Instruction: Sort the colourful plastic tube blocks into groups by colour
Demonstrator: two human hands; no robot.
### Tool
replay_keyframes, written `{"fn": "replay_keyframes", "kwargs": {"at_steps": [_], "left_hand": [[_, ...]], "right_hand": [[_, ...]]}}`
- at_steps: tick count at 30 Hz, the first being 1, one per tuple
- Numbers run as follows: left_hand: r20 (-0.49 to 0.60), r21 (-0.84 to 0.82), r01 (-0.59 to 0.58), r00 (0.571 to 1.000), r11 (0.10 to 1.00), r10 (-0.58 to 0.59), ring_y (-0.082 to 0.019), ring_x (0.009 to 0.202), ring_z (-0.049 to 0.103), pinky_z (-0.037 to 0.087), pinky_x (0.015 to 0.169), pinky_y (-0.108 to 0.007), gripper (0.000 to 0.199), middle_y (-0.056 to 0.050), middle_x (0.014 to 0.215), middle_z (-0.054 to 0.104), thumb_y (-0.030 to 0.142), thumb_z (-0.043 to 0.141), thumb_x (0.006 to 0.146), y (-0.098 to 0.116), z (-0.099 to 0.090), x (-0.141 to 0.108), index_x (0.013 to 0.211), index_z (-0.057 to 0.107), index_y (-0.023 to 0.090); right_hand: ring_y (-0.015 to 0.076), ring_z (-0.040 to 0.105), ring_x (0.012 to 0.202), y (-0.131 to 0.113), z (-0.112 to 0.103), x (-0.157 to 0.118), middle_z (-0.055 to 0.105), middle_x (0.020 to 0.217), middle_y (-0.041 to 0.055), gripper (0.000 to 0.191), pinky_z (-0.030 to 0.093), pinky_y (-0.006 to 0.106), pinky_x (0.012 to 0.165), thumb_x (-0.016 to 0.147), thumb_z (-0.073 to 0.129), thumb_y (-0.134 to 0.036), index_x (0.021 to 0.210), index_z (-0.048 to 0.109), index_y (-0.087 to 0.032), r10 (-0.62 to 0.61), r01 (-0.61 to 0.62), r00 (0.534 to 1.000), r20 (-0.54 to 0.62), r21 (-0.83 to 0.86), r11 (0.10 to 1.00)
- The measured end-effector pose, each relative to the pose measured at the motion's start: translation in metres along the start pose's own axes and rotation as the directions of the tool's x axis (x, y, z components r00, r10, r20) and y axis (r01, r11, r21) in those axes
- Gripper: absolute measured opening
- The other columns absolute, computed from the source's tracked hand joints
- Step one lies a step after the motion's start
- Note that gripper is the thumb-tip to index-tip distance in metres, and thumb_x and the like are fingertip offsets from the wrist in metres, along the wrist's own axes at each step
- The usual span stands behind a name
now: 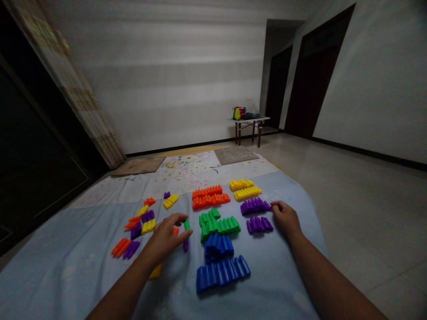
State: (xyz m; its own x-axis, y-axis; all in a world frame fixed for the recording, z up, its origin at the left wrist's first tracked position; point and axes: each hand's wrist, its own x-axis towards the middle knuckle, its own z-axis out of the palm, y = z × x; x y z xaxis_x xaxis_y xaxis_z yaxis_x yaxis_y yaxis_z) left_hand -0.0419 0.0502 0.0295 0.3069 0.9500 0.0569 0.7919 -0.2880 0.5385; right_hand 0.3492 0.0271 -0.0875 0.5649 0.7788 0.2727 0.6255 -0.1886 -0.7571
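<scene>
Between the thumb and index finger of my left hand (170, 233) is a small green bottle-shaped plastic piece (187, 225). A purple piece (186, 246) shows just below that thumb. My right hand (286, 217) has its fingertips pinched at the right end of a row of purple pieces (255, 206). A second purple row (259, 225) lies nearer to me. Green pieces (220, 226) are grouped in the middle, above a blue cluster (218, 246) and a blue row (223, 274). Orange rows (211, 197) and yellow rows (246, 190) lie farther back.
Mixed orange, purple and yellow pieces (148, 226) lie scattered on the left. All rest on a bed with a light blue cover (83, 235). Two flat brown mats (236, 155) lie at its far end. A small table (263, 118) with bags stands by the wall.
</scene>
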Motion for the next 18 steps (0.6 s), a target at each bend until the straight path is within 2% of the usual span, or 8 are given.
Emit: {"fn": "replay_keyframes", "kwargs": {"at_steps": [4, 7, 12, 18], "left_hand": [[-0.02, 0.0, -0.121, 0.992, 0.993, 0.121, -0.023, 0.105, 0.055, 0.034, 0.097, -0.044, 0.048, -0.007, 0.11, 0.062, 0.04, 0.058, 0.07, 0.049, 0.022, 0.008, 0.115, 0.055, 0.023], [-0.014, 0.063, -0.182, 0.983, 0.981, 0.183, -0.024, 0.11, 0.052, 0.027, 0.101, -0.049, 0.05, -0.006, 0.115, 0.061, 0.035, 0.059, 0.071, 0.065, 0.044, 0.014, 0.12, 0.051, 0.027], [-0.013, 0.197, -0.275, 0.959, 0.941, 0.283, -0.023, 0.118, 0.046, 0.018, 0.104, -0.051, 0.052, -0.005, 0.123, 0.057, 0.032, 0.058, 0.073, 0.067, 0.064, 0.021, 0.124, 0.047, 0.028], [0.054, 0.242, -0.276, 0.961, 0.93, 0.271, -0.024, 0.116, 0.046, 0.013, 0.105, -0.053, 0.037, -0.006, 0.117, 0.059, 0.036, 0.058, 0.073, 0.06, 0.066, 0.024, 0.109, 0.058, 0.027]], "right_hand": [[0.0183, 0.062, 0.074, -0.002, -0.001, -0.001, 0.069, 0.08, 0.0037, 0.032, 0.044, 0.028, 0.07, 0.076, 0.04, -0.035, 0.086, 0.066, -0.02, -0.004, 0.004, 1.0, -0.003, 0.016, 1.0], [0.0184, 0.062, 0.074, -0.003, -0.001, -0.001, 0.069, 0.08, 0.0038, 0.031, 0.044, 0.028, 0.069, 0.076, 0.04, -0.035, 0.085, 0.066, -0.021, -0.003, 0.003, 1.0, -0.006, 0.02, 1.0], [0.0186, 0.061, 0.072, -0.004, -0.001, -0.001, 0.068, 0.077, 0.0029, 0.031, 0.043, 0.028, 0.066, 0.074, 0.041, -0.036, 0.084, 0.066, -0.021, 0.005, -0.004, 1.0, -0.013, 0.025, 1.0], [0.0184, 0.06, 0.07, -0.007, -0.002, -0.001, 0.068, 0.077, 0.003, 0.034, 0.043, 0.028, 0.065, 0.073, 0.04, -0.037, 0.084, 0.067, -0.021, 0.011, -0.011, 1.0, -0.009, 0.032, 0.999]]}}
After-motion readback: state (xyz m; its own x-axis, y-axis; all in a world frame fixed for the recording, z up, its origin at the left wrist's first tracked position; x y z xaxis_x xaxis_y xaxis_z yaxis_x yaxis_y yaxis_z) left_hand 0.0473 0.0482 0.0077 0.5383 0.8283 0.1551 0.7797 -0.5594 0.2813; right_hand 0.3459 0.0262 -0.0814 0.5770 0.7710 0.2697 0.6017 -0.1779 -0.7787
